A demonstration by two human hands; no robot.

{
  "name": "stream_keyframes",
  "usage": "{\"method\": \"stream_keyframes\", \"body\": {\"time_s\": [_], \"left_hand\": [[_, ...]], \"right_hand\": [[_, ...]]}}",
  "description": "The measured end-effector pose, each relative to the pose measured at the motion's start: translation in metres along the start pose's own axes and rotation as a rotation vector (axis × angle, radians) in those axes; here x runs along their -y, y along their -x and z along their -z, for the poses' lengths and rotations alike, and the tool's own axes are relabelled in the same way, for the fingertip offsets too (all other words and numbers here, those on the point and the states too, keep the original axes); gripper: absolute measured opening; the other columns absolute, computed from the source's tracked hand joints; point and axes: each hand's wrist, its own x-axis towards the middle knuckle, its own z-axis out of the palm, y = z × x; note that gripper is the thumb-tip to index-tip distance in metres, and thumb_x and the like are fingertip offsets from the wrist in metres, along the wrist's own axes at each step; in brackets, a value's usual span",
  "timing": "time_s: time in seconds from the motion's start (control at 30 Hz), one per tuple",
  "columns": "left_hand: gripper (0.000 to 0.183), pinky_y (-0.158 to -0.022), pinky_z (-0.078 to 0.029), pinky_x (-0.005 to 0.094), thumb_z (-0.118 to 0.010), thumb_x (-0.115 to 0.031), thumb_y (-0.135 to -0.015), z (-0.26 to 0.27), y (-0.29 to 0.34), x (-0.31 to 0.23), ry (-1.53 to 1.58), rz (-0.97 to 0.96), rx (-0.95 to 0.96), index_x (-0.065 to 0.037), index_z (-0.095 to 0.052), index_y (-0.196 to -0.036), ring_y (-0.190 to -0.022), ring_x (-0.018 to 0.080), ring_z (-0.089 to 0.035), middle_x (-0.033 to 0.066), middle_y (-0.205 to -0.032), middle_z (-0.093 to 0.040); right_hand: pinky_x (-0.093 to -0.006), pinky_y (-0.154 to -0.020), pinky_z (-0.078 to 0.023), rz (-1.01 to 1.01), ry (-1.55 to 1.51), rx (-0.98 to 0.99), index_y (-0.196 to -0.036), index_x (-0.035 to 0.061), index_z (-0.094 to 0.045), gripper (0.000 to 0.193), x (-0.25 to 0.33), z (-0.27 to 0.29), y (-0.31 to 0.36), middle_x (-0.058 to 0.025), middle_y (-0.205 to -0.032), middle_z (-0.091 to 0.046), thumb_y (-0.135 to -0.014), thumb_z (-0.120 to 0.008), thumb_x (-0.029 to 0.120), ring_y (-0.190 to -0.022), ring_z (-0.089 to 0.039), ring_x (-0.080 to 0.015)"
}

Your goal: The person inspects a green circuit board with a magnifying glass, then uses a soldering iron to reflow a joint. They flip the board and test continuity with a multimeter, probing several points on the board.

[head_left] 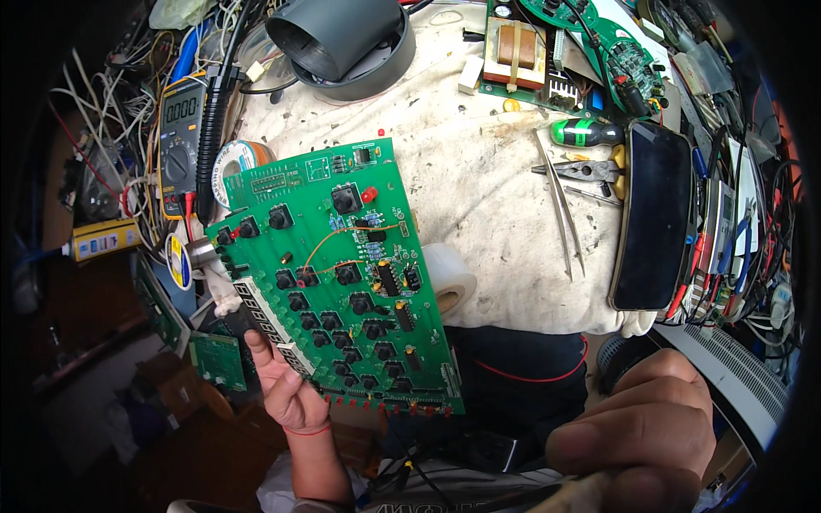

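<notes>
Tools and tangled cables [761, 321] around a stained pale cloth [496, 197].
Metal tweezers [559, 209] lie left of yellow-handled pliers [592, 171], with a green-and-black handle [586, 132] above and a dark-screened phone [654, 218] just to the right; a tape roll [451, 278] sits near the cloth's lower edge. At the back are a grey cylinder [321, 38] and a brown transformer [515, 47]. On the left, a black ribbed tube [211, 132] runs between a meter [177, 150] and a wire spool [225, 167].

The board [329, 291], in the left hand [289, 393], is over the near left part of the bench [479, 179]. The meter [178, 145] lies left of it, the spool [233, 158] just behind, the tape [449, 274] by its right edge. Further right lie tweezers [557, 192] and pliers [592, 171], then the phone [654, 218], the right hand [646, 423] before it.
</notes>
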Motion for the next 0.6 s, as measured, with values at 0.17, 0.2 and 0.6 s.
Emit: {"method": "stream_keyframes", "body": {"time_s": [0.17,0.2,0.6], "left_hand": [[0.080,-0.129,-0.039,0.0521,-0.058,0.019,-0.090,0.000,-0.002,0.001,0.009,0.002,0.004,-0.014,-0.047,-0.163,-0.151,0.0338,-0.050,0.0173,-0.166,-0.048],[0.080,-0.129,-0.039,0.0522,-0.057,0.019,-0.090,0.000,-0.002,0.001,0.009,0.002,0.002,-0.014,-0.047,-0.163,-0.151,0.0338,-0.050,0.0173,-0.166,-0.048],[0.081,-0.128,-0.039,0.0523,-0.057,0.019,-0.091,-0.001,-0.003,0.002,0.003,0.012,-0.013,-0.014,-0.045,-0.164,-0.151,0.0341,-0.050,0.0178,-0.166,-0.048]], "right_hand": [[-0.0262,-0.046,-0.042,-0.067,-0.042,0.092,-0.141,-0.0001,-0.052,0.064,0.002,0.010,-0.007,-0.0211,-0.096,-0.074,-0.090,-0.085,0.020,-0.062,-0.066,-0.0179],[-0.0262,-0.046,-0.042,-0.078,-0.053,0.118,-0.142,-0.0001,-0.052,0.065,0.003,0.013,-0.009,-0.0216,-0.097,-0.074,-0.089,-0.085,0.020,-0.062,-0.066,-0.0179],[-0.0260,-0.047,-0.043,-0.125,-0.084,0.207,-0.142,0.0019,-0.052,0.064,0.002,0.016,-0.012,-0.0213,-0.097,-0.075,-0.090,-0.085,0.019,-0.062,-0.066,-0.0176]]}}
